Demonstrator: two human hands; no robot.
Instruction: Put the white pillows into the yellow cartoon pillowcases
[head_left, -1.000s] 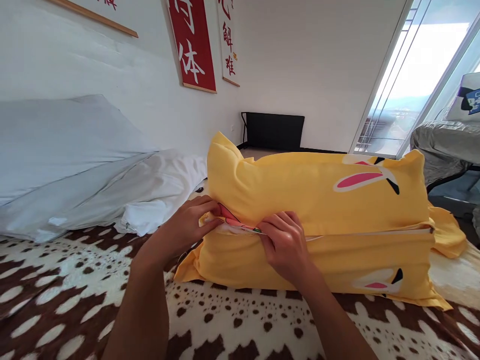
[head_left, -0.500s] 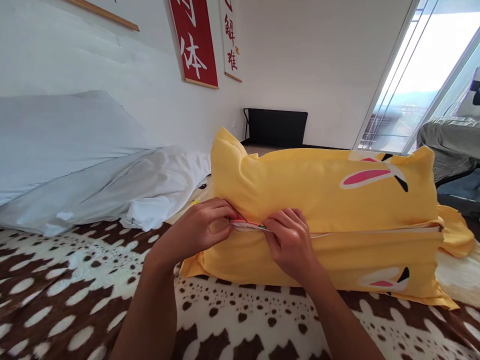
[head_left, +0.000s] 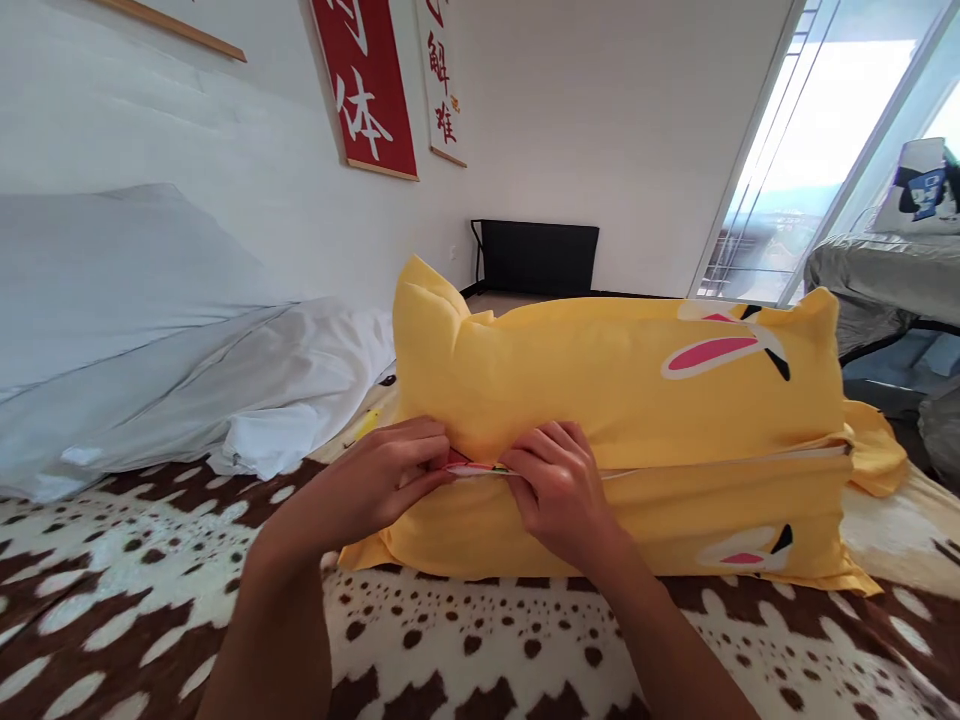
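A plump yellow pillow (head_left: 570, 390) with printed pink-and-white rabbit ears lies on its long side before me. A zipper (head_left: 720, 459) runs lengthwise along its cover. Near the left end the seam gapes a little, and a strip of red and white inner fabric (head_left: 472, 468) shows there. My left hand (head_left: 397, 462) is closed in a pinch at the left of this gap; its fingertips hide whether it has the zipper pull. Thumb and fingers of my right hand (head_left: 559, 478) pinch the zipper edge just to the right of the gap.
Under the pillow spreads a brown-and-cream patterned blanket (head_left: 480, 630). White translucent fabric (head_left: 300, 380) is heaped at the left. Behind stand a black panel (head_left: 538, 258) and a wall with hanging scrolls (head_left: 367, 100). A grey-covered piece of furniture (head_left: 855, 285) is by the window.
The view has turned slightly right, so everything sits further left. Both hands keep their pinches on the zipper seam, with little visible movement along it.
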